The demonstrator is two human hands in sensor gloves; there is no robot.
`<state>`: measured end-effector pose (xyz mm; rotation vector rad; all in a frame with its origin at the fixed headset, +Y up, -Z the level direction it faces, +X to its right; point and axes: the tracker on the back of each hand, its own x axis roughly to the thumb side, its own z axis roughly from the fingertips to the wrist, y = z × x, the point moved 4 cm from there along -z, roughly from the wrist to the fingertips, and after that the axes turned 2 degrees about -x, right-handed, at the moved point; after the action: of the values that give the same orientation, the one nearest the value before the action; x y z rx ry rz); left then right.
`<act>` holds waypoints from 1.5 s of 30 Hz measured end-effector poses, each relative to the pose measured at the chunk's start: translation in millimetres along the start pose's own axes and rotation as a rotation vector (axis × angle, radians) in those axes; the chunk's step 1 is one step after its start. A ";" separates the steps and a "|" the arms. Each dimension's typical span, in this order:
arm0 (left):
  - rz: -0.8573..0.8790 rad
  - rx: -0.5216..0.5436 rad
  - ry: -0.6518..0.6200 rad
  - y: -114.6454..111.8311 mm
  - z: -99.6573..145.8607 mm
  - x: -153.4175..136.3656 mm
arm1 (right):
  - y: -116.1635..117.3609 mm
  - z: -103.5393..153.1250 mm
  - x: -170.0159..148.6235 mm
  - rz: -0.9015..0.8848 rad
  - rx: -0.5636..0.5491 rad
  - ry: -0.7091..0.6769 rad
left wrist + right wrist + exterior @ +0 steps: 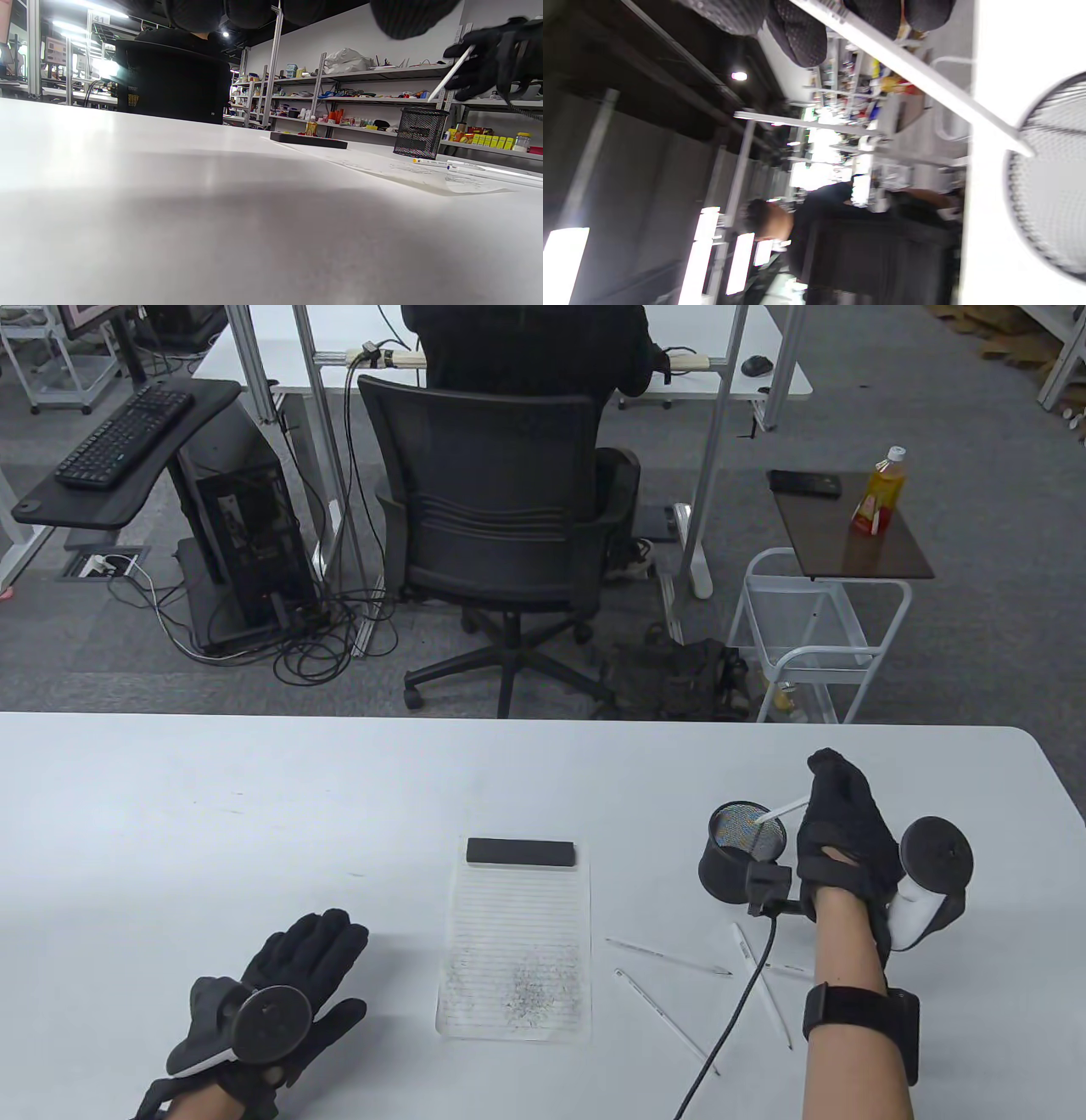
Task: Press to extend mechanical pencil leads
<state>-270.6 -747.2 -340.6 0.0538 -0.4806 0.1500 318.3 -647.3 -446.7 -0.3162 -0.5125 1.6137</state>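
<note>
One white pencil (780, 811) is being pinched by the right hand (844, 836) over the single mesh cup (745, 851). Three pencils (668, 957) are lying on the table (254, 814); the left hand (280, 984) is being rested flat, fingers spread.

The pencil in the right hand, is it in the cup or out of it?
Partly in. The right hand holds the pencil tilted, its lower end inside the rim of the cup, the rest sticking out.

White mechanical pencil (782, 812) tilted over mesh cup (743, 861), three pencils (667, 957) lying on table
</note>
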 end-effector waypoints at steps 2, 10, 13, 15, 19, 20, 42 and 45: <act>-0.002 0.005 -0.003 0.6 0.2 0.9 | 2.5 10.9 20.7 -0.077 0.061 -0.074; -0.005 0.004 -0.007 0.0 0.5 2.6 | 46.6 65.2 43.4 -0.329 0.366 -0.120; -0.002 0.004 -0.007 -0.3 0.7 2.8 | 76.4 84.7 27.8 -0.426 0.457 -0.112; -0.002 0.003 -0.008 -0.5 0.8 3.0 | 94.1 94.8 17.4 -0.525 0.523 -0.146; 0.001 0.005 -0.012 -0.3 0.7 3.4 | 123.3 112.4 -13.2 -0.652 0.544 -0.096; 0.002 0.008 -0.013 -0.4 0.7 3.4 | 129.7 113.2 -22.0 -0.699 0.519 -0.065; 0.005 0.013 -0.029 -1.1 0.0 5.9 | 147.7 123.7 -74.8 -0.960 0.501 -0.004; 0.005 0.011 -0.030 -1.7 -0.3 5.8 | 149.7 125.0 -75.4 -0.954 0.501 -0.001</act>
<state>-265.1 -748.1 -338.2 0.0658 -0.5094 0.1567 136.0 -746.6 -421.8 0.2854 -0.1810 0.7579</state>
